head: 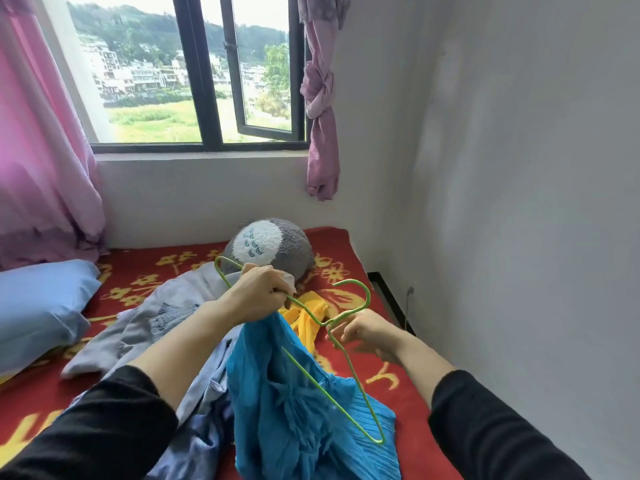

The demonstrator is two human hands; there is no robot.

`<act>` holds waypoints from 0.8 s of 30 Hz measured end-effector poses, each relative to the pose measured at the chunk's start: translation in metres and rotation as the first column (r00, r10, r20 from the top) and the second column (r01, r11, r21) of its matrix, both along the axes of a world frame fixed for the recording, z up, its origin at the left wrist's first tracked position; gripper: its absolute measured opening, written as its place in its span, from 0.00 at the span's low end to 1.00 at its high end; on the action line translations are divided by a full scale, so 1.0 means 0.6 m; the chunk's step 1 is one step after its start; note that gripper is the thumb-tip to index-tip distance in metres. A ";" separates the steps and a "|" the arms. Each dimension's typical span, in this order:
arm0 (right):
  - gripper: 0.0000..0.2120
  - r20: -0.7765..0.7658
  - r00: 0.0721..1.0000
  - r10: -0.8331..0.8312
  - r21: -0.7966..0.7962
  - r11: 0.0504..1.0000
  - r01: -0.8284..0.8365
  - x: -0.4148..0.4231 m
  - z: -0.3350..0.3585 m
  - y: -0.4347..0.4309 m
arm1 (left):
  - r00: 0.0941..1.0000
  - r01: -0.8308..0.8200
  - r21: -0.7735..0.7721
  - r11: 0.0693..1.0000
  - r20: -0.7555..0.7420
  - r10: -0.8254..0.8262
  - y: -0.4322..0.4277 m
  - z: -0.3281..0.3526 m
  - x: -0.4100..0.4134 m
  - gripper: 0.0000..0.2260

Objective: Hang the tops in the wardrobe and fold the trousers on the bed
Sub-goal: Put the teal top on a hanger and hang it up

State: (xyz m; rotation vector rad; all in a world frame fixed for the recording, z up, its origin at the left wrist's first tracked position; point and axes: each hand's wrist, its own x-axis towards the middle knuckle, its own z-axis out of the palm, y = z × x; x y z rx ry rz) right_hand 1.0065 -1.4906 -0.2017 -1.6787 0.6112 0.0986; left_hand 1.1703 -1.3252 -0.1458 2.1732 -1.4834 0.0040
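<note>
One green hanger (349, 367) is held above the middle of the bed (329, 239).

- Left hand (259, 294): grip clenched round one hanger arm together with the upper edge of one blue top (294, 410), which hangs down over the hanger's lower bar.
- Right hand (367, 332): fingers at the hanger neck, blurred; whether the grip is grasping cannot be told.

One yellow garment (311, 315) lies behind the hanger. A grey-blue clothing pile (173, 306) lies mid-bed; the number of items cannot be told. One plush toy (266, 244) sits at the far edge and one blue pillow (38, 306) at the left edge.
</note>
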 end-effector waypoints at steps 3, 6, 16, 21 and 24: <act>0.15 -0.196 0.971 0.136 -0.320 0.927 -0.194 0.020 -0.054 0.018 | 0.994 -0.027 -0.019 0.999 -0.104 0.025 0.018 0.008 0.004 0.13; 0.24 -0.353 0.919 0.177 -0.399 0.860 -0.319 0.032 -0.095 0.050 | 0.975 -0.028 -0.029 0.999 -0.221 0.021 0.034 0.019 0.005 0.13; 0.06 -0.348 0.936 -0.057 -0.659 0.725 -0.201 0.034 -0.129 0.043 | 0.930 -0.128 -0.067 0.989 -0.356 0.097 0.093 0.015 0.050 0.11; 0.09 -0.409 0.879 -0.245 -0.686 0.718 -0.119 0.004 -0.114 -0.020 | 0.867 -0.252 -0.034 0.967 -0.451 0.210 0.137 -0.016 0.092 0.10; 0.06 -0.332 0.867 -0.371 -0.274 0.918 0.288 -0.008 -0.106 -0.056 | 0.803 -0.305 0.005 0.952 -0.536 0.260 0.150 -0.046 0.099 0.09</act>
